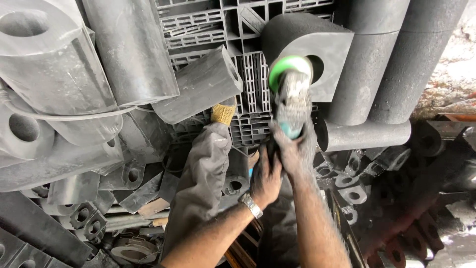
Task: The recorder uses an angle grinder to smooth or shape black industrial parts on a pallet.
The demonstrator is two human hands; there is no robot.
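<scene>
Two dusty forearms rise from the bottom edge; left hand [265,178], wearing a wristwatch [251,204], is wrapped round the rear of an angle grinder [291,106], right hand [292,144] clamped on its body just ahead. Grinder's green-rimmed disc [290,67] meets the holed face of a dark grey block [317,49]. Left of the grinder a grey trouser leg [201,178]; behind it a plastic pallet [248,64].

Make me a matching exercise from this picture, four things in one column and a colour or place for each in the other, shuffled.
Things:
1. grinder guard
2. wristwatch
3. block with round hole
4. cuff

Matches:
A. on the left hand wrist
B. yellow
C. green
D. dark grey, against the grinder's disc end

Pairs: 1-C, 2-A, 3-D, 4-B
</scene>
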